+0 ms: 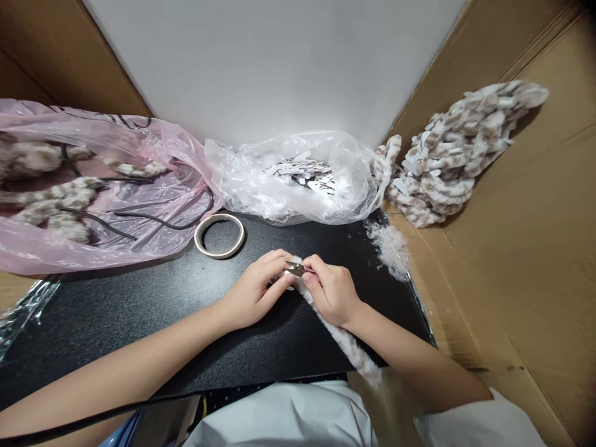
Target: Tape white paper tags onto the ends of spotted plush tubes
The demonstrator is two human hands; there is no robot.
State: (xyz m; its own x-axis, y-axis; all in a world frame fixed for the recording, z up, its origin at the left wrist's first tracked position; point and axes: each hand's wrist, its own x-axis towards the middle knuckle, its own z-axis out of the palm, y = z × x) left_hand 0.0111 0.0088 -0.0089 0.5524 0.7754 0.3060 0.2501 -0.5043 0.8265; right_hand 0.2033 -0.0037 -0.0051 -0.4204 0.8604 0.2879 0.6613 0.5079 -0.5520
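My right hand point(331, 292) is closed around small scissors point(296, 268), whose metal blades point left toward my other hand. A fluffy white-and-beige plush strip point(351, 351) runs from between my hands, under the right one, down over the table's front edge. Its upper end is pinched in my left hand point(258, 290), right at the blades. Beneath the left fingers a bit of some white flat piece shows, mostly hidden. How far the blades are apart is too small to tell.
On the black table point(195, 323) lie a tape roll point(220, 255) and loose fluff point(390, 249). Behind stands a clear bag point(242, 180) of white flat pieces. A pink bag point(181, 149) holds plush and dark cords at left. Plush strips point(459, 155) are heaped against cardboard at right.
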